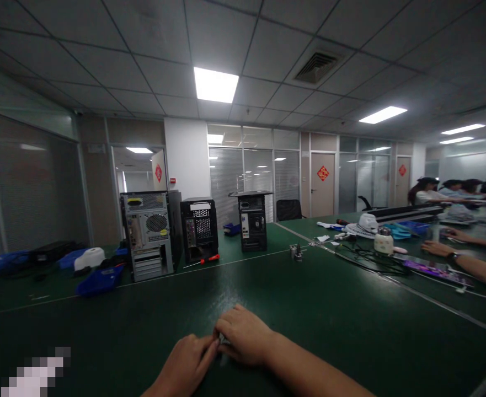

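My left hand (188,361) and my right hand (246,335) meet low in the middle of the view, just over the green tabletop (143,325). The fingertips of both are pinched together around the same spot. A sliver of something small and pale shows between them, too small and too covered to name. My right hand arches over it with bent fingers, while the left thumb and forefinger press in from the side. Beyond my hands lies a red-handled screwdriver (210,258), and a small metal holder with bits (296,252) stands to its right.
Three computer cases stand at the back: a grey one (149,234), a black one (199,229) and a smaller one (254,223). A blue tray (99,281) sits left. Black cables (361,260) and a co-worker's hands (439,248) are at the right.
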The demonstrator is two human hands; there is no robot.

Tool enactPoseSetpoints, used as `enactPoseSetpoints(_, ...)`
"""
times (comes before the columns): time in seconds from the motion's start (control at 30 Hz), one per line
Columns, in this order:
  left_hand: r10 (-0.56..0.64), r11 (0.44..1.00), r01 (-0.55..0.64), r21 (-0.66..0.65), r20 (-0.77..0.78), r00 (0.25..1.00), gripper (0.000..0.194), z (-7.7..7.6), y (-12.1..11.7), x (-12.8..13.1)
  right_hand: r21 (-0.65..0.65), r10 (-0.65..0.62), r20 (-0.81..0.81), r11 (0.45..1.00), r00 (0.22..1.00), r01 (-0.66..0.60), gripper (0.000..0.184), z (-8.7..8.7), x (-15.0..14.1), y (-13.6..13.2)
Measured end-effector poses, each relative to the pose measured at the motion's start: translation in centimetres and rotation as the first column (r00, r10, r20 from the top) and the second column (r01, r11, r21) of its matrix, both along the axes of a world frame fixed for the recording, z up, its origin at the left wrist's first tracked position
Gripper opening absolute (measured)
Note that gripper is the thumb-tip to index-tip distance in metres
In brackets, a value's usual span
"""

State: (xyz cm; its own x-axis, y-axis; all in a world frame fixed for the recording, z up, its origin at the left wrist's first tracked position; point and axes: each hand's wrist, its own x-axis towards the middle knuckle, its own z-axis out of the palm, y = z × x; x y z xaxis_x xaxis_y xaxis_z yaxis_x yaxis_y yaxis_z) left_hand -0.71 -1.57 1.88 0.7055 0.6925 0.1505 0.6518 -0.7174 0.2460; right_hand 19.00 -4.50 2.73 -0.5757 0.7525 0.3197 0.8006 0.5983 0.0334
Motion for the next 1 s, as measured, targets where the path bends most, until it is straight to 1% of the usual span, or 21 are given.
enactPoseSetpoints(0.13,-0.021,1.000,0.021,-0.006,0.031,0.999,0.056,-0.3,0.3,-0.1,0.025,0.019,-0.006,1.000,1.000,-0.019,0.024,0.1,0.3,-0.2)
enactPoseSetpoints(0.23,-0.003,1.000,0.003,0.020,0.007,1.000,0.056,-0.5,0.3,-0.1,0.019,0.020,-0.006,1.000,1.000,-0.020,0.021,0.2,0.8,0.0)
enactPoseSetpoints(0.3,0.000,0.999,0.000,0.038,-0.015,1.000,0.054,-0.7,0.2,-0.1,-0.004,-0.035,-0.031,0.999,0.999,0.035,0.019,0.3,1.8,0.4)
enactPoseSetpoints(0.4,-0.003,0.998,0.005,0.061,-0.033,0.999,0.051,-0.8,0.2,-0.1,-0.065,-0.218,-0.123,0.975,0.968,0.211,0.017,0.5,5.1,1.3)
enactPoseSetpoints(0.5,-0.009,0.998,0.011,0.056,-0.039,0.999,0.048,-0.8,0.2,-0.1,-0.136,-0.422,-0.250,0.906,0.871,0.400,0.023,0.4,10.3,2.0)
enactPoseSetpoints(0.6,-0.010,0.999,0.012,0.051,-0.039,0.999,0.046,-0.8,0.3,-0.2,-0.201,-0.581,-0.318,0.813,0.749,0.546,0.026,-0.5,16.1,2.2)
enactPoseSetpoints(0.67,-0.008,0.999,0.010,0.052,-0.035,0.999,0.045,-0.7,0.3,-0.2,-0.246,-0.672,-0.355,0.738,0.650,0.629,0.027,-1.4,19.5,2.4)
enactPoseSetpoints(0.73,-0.010,0.999,0.012,0.048,-0.033,0.999,0.044,-0.6,0.3,-0.2,-0.299,-0.736,-0.419,0.665,0.532,0.684,0.028,-2.5,21.9,2.6)
enactPoseSetpoints(0.8,-0.007,0.999,0.009,0.049,-0.037,0.999,0.044,-0.5,0.1,-0.2,-0.338,-0.765,-0.466,0.619,0.445,0.710,0.029,-3.4,23.3,2.9)
enactPoseSetpoints(0.83,-0.005,0.999,0.007,0.048,-0.040,0.999,0.044,-0.4,0.0,-0.2,-0.347,-0.771,-0.479,0.606,0.420,0.716,0.030,-3.7,23.6,3.0)
enactPoseSetpoints(0.9,-0.001,0.999,0.003,0.044,-0.045,0.999,0.045,-0.2,-0.1,-0.1,-0.346,-0.772,-0.492,0.597,0.402,0.724,0.030,-3.9,23.9,3.4)
enactPoseSetpoints(1.0,0.004,0.999,-0.002,0.036,-0.050,0.999,0.044,0.0,-0.3,-0.1,-0.329,-0.767,-0.522,0.585,0.374,0.742,0.032,-3.4,23.9,3.5)
